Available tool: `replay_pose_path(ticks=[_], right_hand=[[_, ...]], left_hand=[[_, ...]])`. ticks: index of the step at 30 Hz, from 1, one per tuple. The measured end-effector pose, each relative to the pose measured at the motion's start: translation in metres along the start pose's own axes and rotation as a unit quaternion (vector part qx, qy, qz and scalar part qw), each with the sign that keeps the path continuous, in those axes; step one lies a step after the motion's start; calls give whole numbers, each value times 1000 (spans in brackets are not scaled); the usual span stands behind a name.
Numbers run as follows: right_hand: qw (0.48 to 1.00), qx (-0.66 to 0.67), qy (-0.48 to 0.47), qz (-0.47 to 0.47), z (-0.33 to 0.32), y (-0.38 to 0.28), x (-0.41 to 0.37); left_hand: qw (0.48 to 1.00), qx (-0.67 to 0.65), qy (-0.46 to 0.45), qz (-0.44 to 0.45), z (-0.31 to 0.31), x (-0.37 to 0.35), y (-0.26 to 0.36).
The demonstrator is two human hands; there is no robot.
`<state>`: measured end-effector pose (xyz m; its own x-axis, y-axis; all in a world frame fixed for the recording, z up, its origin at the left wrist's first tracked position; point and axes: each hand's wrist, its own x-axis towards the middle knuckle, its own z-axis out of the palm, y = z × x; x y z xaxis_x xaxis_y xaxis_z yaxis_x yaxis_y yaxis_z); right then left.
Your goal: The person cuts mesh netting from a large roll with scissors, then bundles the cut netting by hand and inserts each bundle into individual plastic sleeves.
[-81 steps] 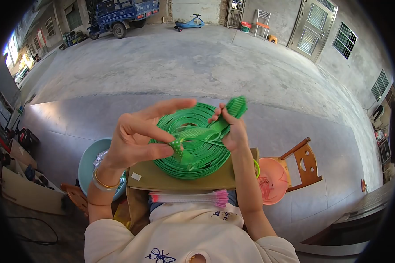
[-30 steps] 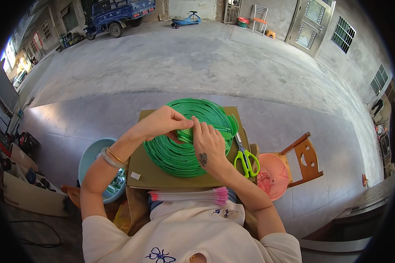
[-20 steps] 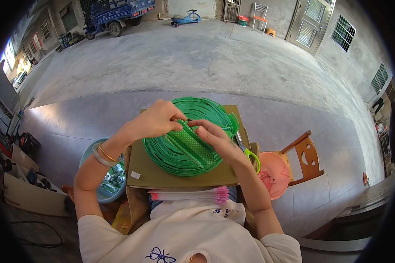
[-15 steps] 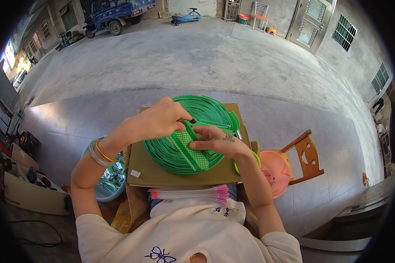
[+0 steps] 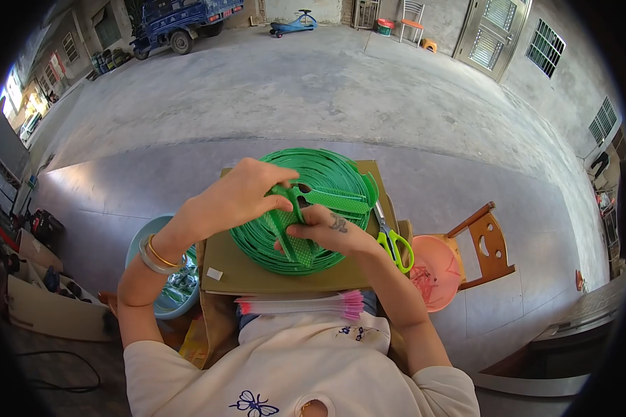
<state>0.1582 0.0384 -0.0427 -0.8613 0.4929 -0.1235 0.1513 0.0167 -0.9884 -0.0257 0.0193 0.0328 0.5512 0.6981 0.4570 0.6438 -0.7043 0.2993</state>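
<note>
A large coil of green ribbon [image 5: 257, 247] lies on a cardboard box [image 5: 219, 267] in front of me. Over its middle, my left hand [image 5: 247, 191] pinches a folded part of a green strip with white dots [image 5: 300, 249]. My right hand [image 5: 330, 228] is closed on the same strip from the right, thumb on top. Another dotted length [image 5: 341, 201] lies across the coil beyond the right hand. Scissors with lime-green handles [image 5: 396, 250] rest at the box's right edge, near my right wrist. The fingertips are partly hidden by the strip.
A bundle of clear strips with pink ends [image 5: 302, 306] lies across my lap. On the left stands a blue basin [image 5: 138, 243] holding shiny green pieces; on the right, a pink basin [image 5: 444, 267] beside a wooden chair [image 5: 483, 250]. A blue truck [image 5: 181, 21] stands far off.
My left hand has turned and pulled the strip's upper end into a fold. My right hand has shifted slightly left and down, and the scissors show more fully.
</note>
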Motion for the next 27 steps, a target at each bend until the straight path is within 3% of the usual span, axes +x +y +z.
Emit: replay_pose_path(ticks=[2, 4, 7, 10, 13, 16, 20, 27], right_hand=[[972, 224, 47, -43, -4, 5, -3], [908, 402, 83, -80, -10, 8, -9], [808, 574, 84, -106, -18, 15, -17], [769, 625, -41, -124, -21, 26, -16], [759, 638, -69, -112, -14, 20, -17], [793, 603, 34, -82, -4, 7, -20], [773, 626, -12, -107, -3, 11, -22], [788, 602, 45, -118, 5, -1, -27]], left_hand=[[993, 8, 115, 2, -1, -4, 3], [983, 2, 177, -54, -7, -14, 7], [965, -211, 60, -144, 2, -34, 17], [957, -286, -2, -50, 20, -43, 20], [964, -262, -31, -19, 23, -41, 21], [963, -269, -29, -10, 26, -38, 21], [945, -326, 16, -24, 38, -36, 21], [894, -384, 23, -231, 43, -36, 28]])
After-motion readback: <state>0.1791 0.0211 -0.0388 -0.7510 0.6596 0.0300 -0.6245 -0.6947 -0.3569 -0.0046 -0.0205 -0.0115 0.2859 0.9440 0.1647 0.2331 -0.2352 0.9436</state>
